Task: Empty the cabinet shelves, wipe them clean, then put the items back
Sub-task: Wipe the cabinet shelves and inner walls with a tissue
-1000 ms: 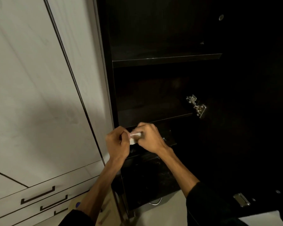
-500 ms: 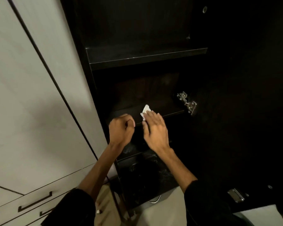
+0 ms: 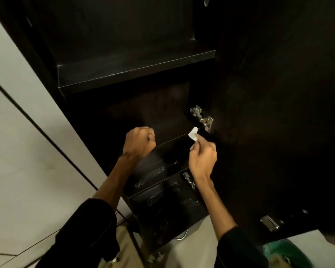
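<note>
A dark open cabinet fills the view, with a bare upper shelf (image 3: 135,68) and a middle shelf (image 3: 168,130) below it. My right hand (image 3: 202,157) pinches a small white wipe (image 3: 193,134) at the right end of the middle shelf's front edge, close to the metal hinge (image 3: 201,118). My left hand (image 3: 139,142) is curled into a fist holding nothing, just in front of the same shelf's left part. Lower shelves (image 3: 162,190) show faint glints of items in the dark; what they are is unclear.
The dark cabinet door (image 3: 278,113) stands open at the right, with a metal latch plate (image 3: 269,223) near its bottom. White closed cabinet fronts (image 3: 27,142) lie to the left. A green-lined bin (image 3: 284,254) sits at the bottom right on the pale floor.
My hands came apart. The right hand carried the white wipe up to the middle shelf and slid it rightward toward the hinge. The left hand stayed curled, and my view moved closer.
</note>
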